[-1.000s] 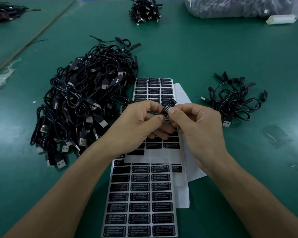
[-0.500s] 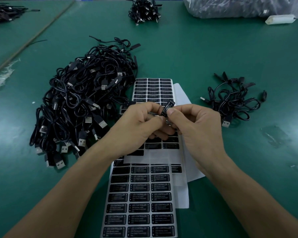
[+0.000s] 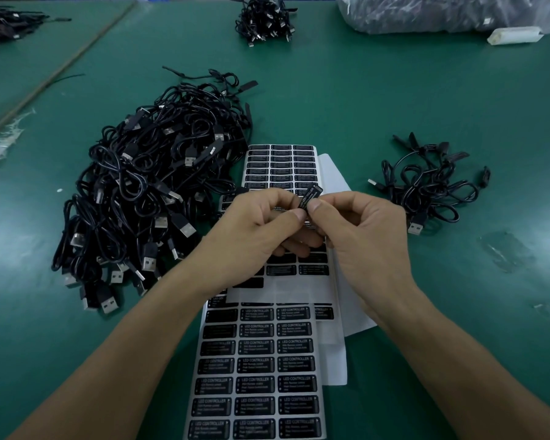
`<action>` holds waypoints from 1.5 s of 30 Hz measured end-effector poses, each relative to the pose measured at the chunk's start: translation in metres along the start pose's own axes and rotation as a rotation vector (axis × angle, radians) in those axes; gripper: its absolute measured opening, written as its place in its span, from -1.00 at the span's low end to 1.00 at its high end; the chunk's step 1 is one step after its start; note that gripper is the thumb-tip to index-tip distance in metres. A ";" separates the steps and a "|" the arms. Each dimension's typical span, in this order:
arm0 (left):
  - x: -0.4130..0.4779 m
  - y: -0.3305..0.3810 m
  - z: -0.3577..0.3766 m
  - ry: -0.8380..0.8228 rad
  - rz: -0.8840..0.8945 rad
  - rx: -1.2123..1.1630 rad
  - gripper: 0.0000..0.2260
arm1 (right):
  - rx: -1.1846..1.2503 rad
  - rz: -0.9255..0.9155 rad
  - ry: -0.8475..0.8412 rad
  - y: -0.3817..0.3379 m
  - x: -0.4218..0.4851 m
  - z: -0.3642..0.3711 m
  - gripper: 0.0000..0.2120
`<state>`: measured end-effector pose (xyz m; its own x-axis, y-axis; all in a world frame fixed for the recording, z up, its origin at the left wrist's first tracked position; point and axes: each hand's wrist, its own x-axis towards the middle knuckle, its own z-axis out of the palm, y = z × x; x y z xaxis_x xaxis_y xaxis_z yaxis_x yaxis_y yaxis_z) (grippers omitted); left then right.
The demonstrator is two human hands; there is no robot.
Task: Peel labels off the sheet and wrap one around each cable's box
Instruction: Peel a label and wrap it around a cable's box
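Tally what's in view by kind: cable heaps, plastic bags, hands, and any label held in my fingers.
Cable heaps: 4
Plastic bags: 1
Hands: 2
Held label: 1
Total: 8

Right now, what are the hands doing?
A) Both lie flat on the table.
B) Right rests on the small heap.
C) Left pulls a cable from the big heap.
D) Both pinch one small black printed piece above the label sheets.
D: the left hand and right hand meet fingertips on the small black piece printed LED CONTROLLER, above the label sheets.
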<state>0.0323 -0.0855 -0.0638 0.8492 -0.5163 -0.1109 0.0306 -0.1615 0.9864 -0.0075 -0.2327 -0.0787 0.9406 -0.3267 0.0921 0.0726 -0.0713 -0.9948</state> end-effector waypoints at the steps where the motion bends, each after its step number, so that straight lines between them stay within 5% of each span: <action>1: 0.000 0.000 0.000 -0.001 0.001 -0.003 -0.87 | 0.005 -0.001 -0.001 0.000 0.000 0.000 -0.86; 45: 0.000 -0.003 0.002 -0.023 0.119 -0.047 -0.87 | -0.101 -0.118 0.050 -0.001 0.000 -0.005 -0.84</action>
<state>0.0306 -0.0869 -0.0667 0.8358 -0.5491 0.0051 -0.0447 -0.0587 0.9973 -0.0094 -0.2370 -0.0779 0.9097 -0.3566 0.2127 0.1455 -0.2059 -0.9677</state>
